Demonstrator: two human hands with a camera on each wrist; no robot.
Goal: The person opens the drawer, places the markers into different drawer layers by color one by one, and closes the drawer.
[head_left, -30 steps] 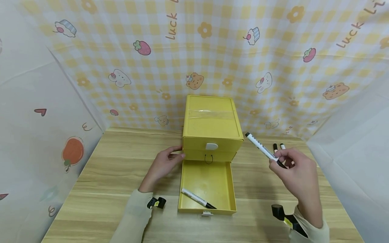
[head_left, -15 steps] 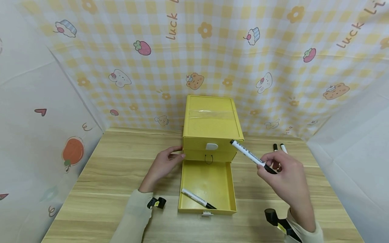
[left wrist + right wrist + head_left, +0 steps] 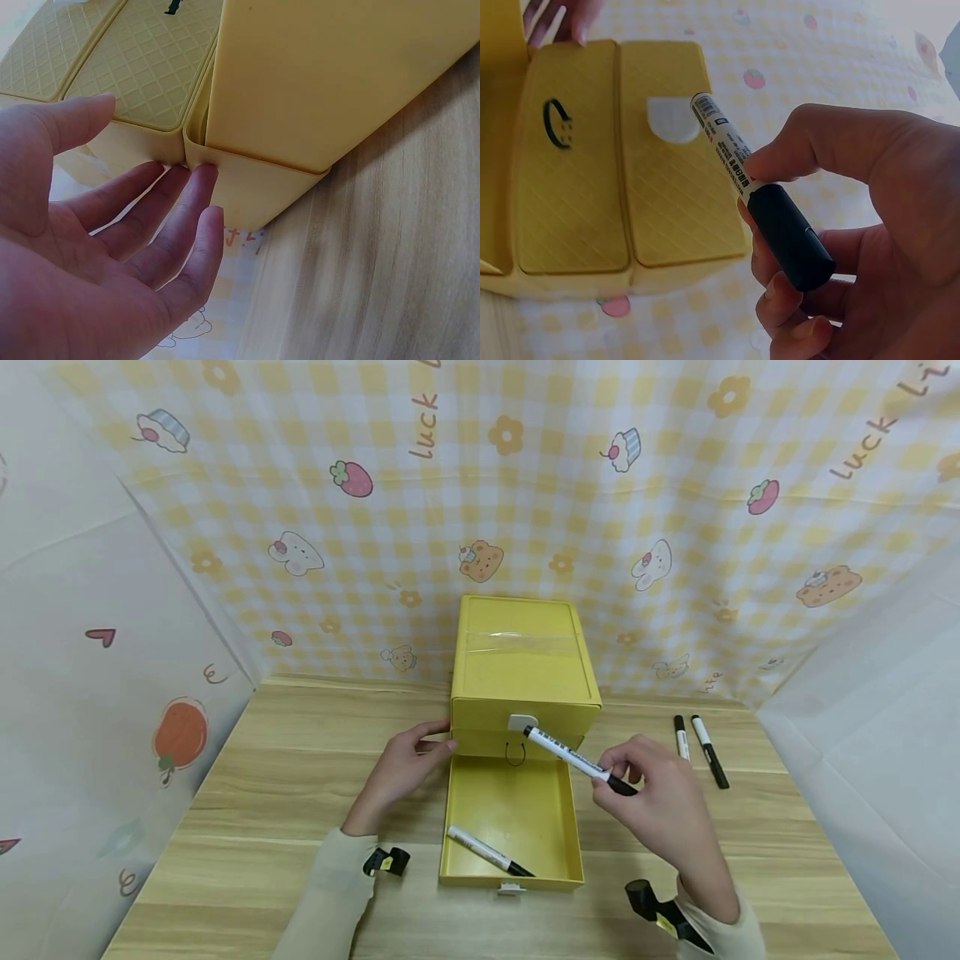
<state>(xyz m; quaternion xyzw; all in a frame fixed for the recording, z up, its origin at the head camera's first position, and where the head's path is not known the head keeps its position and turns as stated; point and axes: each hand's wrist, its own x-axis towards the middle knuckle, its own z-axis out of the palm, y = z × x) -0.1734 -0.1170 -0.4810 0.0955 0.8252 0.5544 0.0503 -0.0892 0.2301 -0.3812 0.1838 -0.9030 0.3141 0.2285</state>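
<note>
My right hand (image 3: 660, 797) pinches a white marker (image 3: 570, 757) with a black cap between thumb and fingers. The marker slants up to the left, its far end overlapping the front of the yellow drawer box (image 3: 525, 652) in the head view. In the right wrist view, the black cap (image 3: 791, 236) points toward the palm. My left hand (image 3: 405, 764) rests its fingertips against the box's left side, fingers fairly straight. The bottom drawer (image 3: 517, 802) is pulled out, and another white marker (image 3: 480, 847) lies slanted near its front wall.
Two more markers, one (image 3: 681, 739) partly behind the right hand and another (image 3: 710, 752) beside it, lie on the wooden table (image 3: 300, 777) at the right. A checked curtain (image 3: 375, 527) hangs right behind the box.
My right hand has carried the marker leftward, from beside the box to in front of it, uncovering the two markers on the table. The left hand and drawer stay as they were.
</note>
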